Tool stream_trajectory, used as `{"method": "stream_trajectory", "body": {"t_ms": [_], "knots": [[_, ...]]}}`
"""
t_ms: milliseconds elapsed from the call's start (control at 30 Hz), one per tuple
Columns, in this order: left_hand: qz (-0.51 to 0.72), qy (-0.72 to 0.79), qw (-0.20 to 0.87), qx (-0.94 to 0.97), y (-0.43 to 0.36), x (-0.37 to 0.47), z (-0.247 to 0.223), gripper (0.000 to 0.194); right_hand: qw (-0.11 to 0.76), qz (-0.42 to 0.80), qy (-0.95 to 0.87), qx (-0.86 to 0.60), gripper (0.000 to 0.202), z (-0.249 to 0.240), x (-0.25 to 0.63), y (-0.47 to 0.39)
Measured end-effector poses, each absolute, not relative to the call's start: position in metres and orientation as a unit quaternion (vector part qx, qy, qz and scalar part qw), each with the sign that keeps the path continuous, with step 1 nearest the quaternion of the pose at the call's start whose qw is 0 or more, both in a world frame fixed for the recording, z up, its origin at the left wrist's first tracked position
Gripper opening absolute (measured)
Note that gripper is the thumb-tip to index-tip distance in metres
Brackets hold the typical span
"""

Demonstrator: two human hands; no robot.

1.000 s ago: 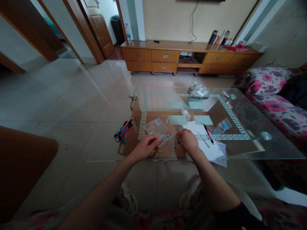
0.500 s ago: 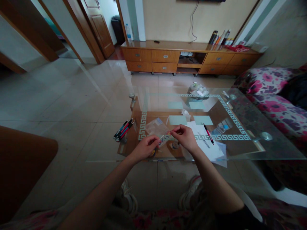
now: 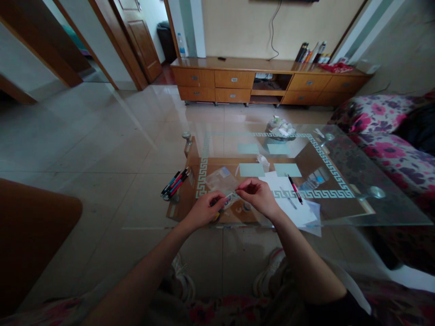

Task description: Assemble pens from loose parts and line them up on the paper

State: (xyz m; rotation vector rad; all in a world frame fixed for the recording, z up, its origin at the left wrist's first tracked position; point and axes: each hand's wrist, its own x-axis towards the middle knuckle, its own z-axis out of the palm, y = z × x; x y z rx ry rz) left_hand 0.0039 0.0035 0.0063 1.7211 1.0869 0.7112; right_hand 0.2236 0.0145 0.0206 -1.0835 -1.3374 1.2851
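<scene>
Above the near edge of the glass table (image 3: 390, 213), my left hand (image 3: 208, 209) pinches a thin, pale, stick-like piece (image 3: 230, 194). My right hand (image 3: 256, 194) is closed at the other end of this piece, its fingertips pressed together; whether they grip it or something tiny is too small to tell. A clear plastic bag (image 3: 220, 179) lies just beyond my hands. White paper sheets (image 3: 299, 213) are right of my right hand, with a red and black pen (image 3: 294, 189) on them. Several pens (image 3: 175, 183) lie bunched at the table's left.
A basket of crumpled wrappers (image 3: 280, 129) stands at the table's far side. A plastic bottle (image 3: 312, 181) shows at the right. Beyond is a long wooden cabinet (image 3: 234, 81); a flowered sofa (image 3: 384, 136) is at the right and a brown rounded furniture piece (image 3: 37, 240) at the left.
My right hand has moved slightly left, closer to my left hand, and its fingertips now meet the end of the thin piece. My left hand has stayed nearly still.
</scene>
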Motion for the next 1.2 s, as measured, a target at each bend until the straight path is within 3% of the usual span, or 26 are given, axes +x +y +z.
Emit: {"method": "stream_trajectory", "body": {"t_ms": [733, 1000, 1200], "knots": [[0.290, 0.446, 0.465, 0.708, 0.002, 0.004, 0.008, 0.031, 0.444, 0.507, -0.589, -0.446, 0.019, 0.017, 0.223, 0.014], [0.296, 0.462, 0.325, 0.770, -0.002, 0.002, 0.018, 0.022, 0.403, 0.495, -0.625, -0.450, 0.020, 0.012, 0.220, 0.009], [0.291, 0.462, 0.299, 0.782, -0.003, 0.002, 0.017, 0.022, 0.382, 0.486, -0.644, -0.450, 0.017, 0.015, 0.216, 0.006]]}}
